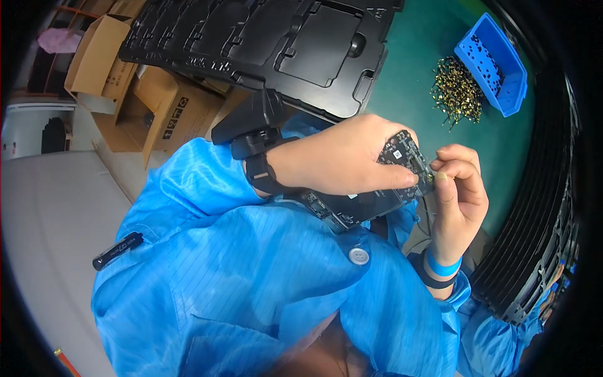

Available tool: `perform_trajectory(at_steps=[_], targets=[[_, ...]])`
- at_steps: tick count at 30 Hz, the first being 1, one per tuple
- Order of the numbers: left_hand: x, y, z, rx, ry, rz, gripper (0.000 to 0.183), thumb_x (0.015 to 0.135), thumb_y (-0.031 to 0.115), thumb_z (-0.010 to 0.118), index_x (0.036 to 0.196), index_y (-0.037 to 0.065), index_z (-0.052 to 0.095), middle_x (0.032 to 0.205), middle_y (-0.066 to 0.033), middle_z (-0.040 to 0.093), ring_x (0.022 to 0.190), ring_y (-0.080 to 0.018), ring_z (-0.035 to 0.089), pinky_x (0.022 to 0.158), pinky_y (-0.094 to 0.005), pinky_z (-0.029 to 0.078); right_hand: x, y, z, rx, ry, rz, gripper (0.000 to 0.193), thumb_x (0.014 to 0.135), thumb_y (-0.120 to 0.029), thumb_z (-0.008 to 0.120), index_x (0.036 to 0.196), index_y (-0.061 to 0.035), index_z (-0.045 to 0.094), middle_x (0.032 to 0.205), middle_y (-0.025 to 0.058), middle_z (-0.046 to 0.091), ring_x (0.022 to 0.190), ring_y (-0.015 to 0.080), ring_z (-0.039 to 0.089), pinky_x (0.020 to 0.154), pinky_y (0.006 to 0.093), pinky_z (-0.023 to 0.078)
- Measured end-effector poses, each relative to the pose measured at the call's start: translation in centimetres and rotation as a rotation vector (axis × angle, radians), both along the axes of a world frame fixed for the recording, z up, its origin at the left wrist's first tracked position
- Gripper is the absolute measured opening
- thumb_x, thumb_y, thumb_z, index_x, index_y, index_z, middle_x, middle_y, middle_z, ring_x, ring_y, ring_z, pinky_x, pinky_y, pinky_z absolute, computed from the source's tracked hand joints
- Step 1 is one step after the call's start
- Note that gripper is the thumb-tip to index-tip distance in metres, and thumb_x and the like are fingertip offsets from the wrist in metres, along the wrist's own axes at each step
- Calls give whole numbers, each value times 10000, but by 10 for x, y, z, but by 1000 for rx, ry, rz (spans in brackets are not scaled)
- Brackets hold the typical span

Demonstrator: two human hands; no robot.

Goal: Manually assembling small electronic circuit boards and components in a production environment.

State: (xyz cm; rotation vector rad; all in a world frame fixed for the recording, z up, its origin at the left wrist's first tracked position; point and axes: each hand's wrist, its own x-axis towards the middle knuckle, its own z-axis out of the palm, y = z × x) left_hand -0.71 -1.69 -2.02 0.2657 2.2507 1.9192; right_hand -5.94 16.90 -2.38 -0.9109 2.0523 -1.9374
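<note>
A dark printed circuit board [383, 202], populated with small components, is held tilted in front of my chest. My left hand [355, 154] grips it from above, the thumb lying flat across its face near the far right end. At that end, the thumb and index finger of my right hand [461, 198] are pinched together against the board's edge. Whatever sits between those fingertips is too small to make out. Beyond the hands, a heap of tiny gold and black metal pieces [455, 91] lies on the green tabletop [411, 69].
A blue plastic bin [514, 97] with small dark pieces inside lies tipped beside the heap. A black molded tray [320, 41] stretches across the far side. Stacked black trays [524, 232] rise along the right. Open cardboard boxes [179, 119] stand at the far left.
</note>
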Motion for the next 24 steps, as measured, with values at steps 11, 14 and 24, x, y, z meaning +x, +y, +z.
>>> perform_trajectory(at_steps=[11,14,24], targets=[[3,9,-2,-9,71,30,239,760,187,652,902,18,560,778,-93,613,706,-178,591,628,-287,450,-6,-3,15,160,28,26,81,737,12,623,778,2,553,885,93,566,813,163,517,728,245,395],[4,13,-2,-61,73,34,281,762,199,655,937,17,532,792,-102,605,720,-195,590,630,-297,445,-7,-4,17,146,-23,49,79,739,16,617,779,2,550,886,92,565,810,163,518,733,244,394],[1,28,-18,49,351,211,337,823,177,600,1041,13,403,826,-137,568,786,-257,584,679,-325,440,-14,1,17,160,4,69,60,750,3,611,773,-4,556,911,95,556,817,149,507,727,245,394]])
